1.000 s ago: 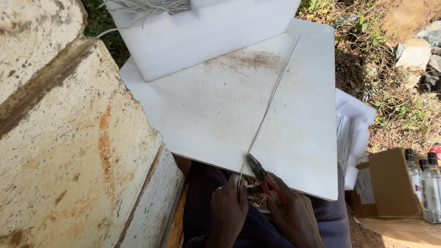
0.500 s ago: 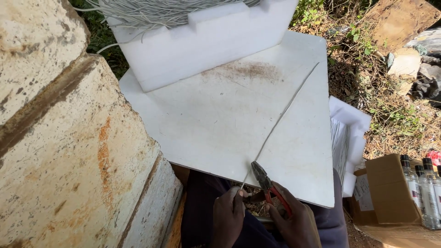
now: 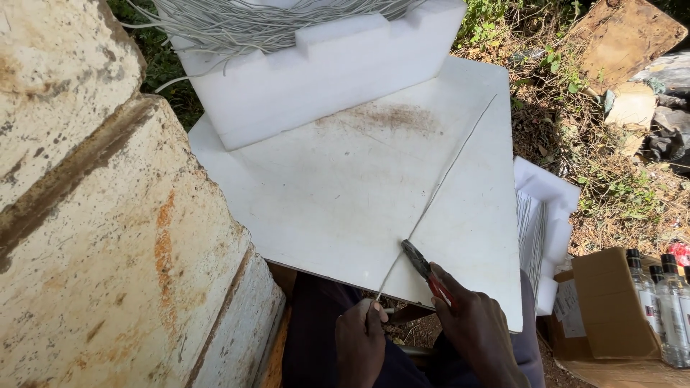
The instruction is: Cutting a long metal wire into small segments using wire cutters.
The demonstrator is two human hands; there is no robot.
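The fingers (image 3: 370, 310) of the left hand (image 3: 361, 343) are pinched together on the near end of a long thin wire (image 3: 438, 192), low in the frame just below centre. The right hand (image 3: 480, 332) is wrapped shut around the red handles of a pair of pliers (image 3: 425, 269), whose dark nose lies against the wire near the lower edge of the white board (image 3: 345, 194).

The wire runs straight from the left hand up across the board toward the upper right of the frame, lying flat on this surface. The length on the board looks already straightened, and it seems not yet cut where the pliers meet it. A tangled heap of the same grey wire (image 3: 273, 21) sits at the top on a white foam block (image 3: 323, 79), so much stock appears unworked, while a bundle of straight pieces (image 3: 530, 233) rests in a foam tray at the right edge.

Whether the plier jaws are closed on the wire or only resting beside it is too small to tell. The wrists and lap are cut off at the bottom. A rough stone wall (image 3: 108, 237) fills the left, and a cardboard box (image 3: 611, 302) with clear bottles (image 3: 658, 302) is cropped at the lower right.
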